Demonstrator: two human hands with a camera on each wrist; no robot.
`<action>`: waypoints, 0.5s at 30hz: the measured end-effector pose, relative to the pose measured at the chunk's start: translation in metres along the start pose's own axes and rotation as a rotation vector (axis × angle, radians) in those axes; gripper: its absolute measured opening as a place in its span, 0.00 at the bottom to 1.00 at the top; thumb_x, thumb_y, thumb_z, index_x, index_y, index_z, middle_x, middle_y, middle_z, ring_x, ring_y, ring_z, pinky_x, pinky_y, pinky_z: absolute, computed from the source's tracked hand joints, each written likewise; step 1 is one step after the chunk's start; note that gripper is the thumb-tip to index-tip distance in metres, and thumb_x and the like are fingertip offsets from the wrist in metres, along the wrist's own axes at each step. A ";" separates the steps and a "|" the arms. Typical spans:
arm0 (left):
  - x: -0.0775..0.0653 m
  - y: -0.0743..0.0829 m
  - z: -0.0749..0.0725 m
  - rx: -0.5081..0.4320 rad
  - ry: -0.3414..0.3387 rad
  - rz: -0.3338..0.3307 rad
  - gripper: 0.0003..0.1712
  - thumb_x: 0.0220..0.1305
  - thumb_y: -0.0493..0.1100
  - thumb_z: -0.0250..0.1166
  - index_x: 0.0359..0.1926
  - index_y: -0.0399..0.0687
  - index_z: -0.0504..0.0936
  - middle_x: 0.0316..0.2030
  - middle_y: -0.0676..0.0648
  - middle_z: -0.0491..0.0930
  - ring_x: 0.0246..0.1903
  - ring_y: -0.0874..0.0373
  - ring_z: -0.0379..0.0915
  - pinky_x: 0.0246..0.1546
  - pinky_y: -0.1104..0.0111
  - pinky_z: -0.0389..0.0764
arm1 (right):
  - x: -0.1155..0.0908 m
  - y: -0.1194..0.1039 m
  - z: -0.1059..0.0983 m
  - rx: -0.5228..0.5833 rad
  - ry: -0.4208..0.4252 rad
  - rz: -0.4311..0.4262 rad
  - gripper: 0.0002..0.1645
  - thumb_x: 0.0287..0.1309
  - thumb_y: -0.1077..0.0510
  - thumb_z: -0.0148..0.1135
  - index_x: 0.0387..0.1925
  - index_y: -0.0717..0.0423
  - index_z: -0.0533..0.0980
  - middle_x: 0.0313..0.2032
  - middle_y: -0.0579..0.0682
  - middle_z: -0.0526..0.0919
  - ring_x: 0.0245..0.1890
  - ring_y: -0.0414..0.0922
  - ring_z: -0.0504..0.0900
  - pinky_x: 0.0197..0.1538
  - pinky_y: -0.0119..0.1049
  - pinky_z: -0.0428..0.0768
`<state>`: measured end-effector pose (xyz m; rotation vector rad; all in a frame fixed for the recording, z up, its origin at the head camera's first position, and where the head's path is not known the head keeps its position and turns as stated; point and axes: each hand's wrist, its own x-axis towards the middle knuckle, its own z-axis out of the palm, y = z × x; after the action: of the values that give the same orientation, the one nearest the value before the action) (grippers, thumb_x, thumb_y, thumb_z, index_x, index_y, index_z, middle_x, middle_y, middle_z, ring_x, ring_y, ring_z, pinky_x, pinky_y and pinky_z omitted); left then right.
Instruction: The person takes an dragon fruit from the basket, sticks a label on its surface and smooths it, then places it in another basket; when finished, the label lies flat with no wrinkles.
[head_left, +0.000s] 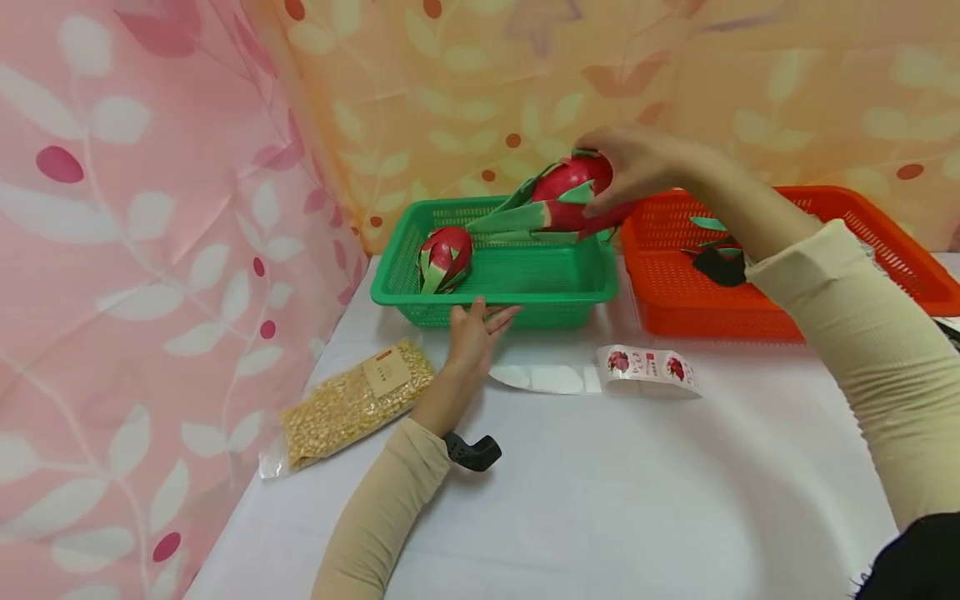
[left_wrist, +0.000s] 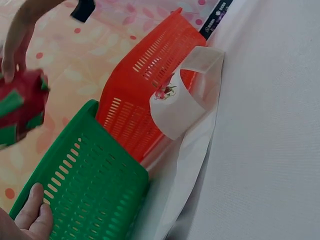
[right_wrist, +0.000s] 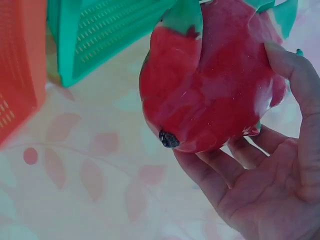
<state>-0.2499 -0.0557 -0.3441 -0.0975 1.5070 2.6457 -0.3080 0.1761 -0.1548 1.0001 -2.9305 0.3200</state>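
Observation:
My right hand point(head_left: 637, 162) holds a red dragon fruit point(head_left: 570, 179) with long green scales above the right part of the green basket point(head_left: 495, 298). In the right wrist view, the thumb and fingers curve round the dragon fruit point(right_wrist: 215, 85), whose dark stem end shows. Another dragon fruit point(head_left: 447, 254) lies inside the green basket at its left end. My left hand point(head_left: 472, 337) is at the basket's front wall, its fingers extended. The left wrist view has the fingers point(left_wrist: 40, 215) against the green lattice just below the rim.
To the right stands a red-orange basket point(head_left: 712, 321) with green-tipped pieces inside, partly hidden by my right arm. A curling strip of labels point(head_left: 648, 367) with dragon fruit pictures lies in front of the baskets. At left is a clear bag of yellow kernels point(head_left: 352, 408).

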 end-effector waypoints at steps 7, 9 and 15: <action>0.008 0.009 -0.009 0.013 0.055 0.020 0.07 0.73 0.42 0.39 0.39 0.44 0.50 0.53 0.29 0.63 0.53 0.39 0.72 0.55 0.58 0.72 | -0.065 -0.046 0.013 -0.053 0.013 0.011 0.38 0.41 0.47 0.71 0.54 0.53 0.67 0.44 0.47 0.74 0.40 0.44 0.74 0.37 0.38 0.75; 0.009 0.011 -0.012 0.014 0.063 0.028 0.07 0.73 0.42 0.39 0.38 0.44 0.50 0.54 0.30 0.61 0.53 0.39 0.72 0.55 0.58 0.73 | -0.084 -0.058 0.024 -0.092 0.030 0.005 0.41 0.39 0.45 0.73 0.55 0.51 0.67 0.45 0.45 0.74 0.40 0.42 0.74 0.35 0.36 0.75; 0.010 0.015 -0.015 -0.024 0.050 0.045 0.10 0.73 0.41 0.38 0.34 0.44 0.48 0.48 0.34 0.63 0.53 0.38 0.71 0.55 0.59 0.72 | -0.134 -0.085 0.069 -0.138 0.073 -0.052 0.47 0.28 0.38 0.76 0.54 0.49 0.70 0.42 0.41 0.75 0.35 0.36 0.74 0.29 0.29 0.73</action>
<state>-0.2611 -0.0762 -0.3397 -0.1346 1.5094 2.7166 -0.1478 0.1773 -0.2191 1.0206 -2.8115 0.1465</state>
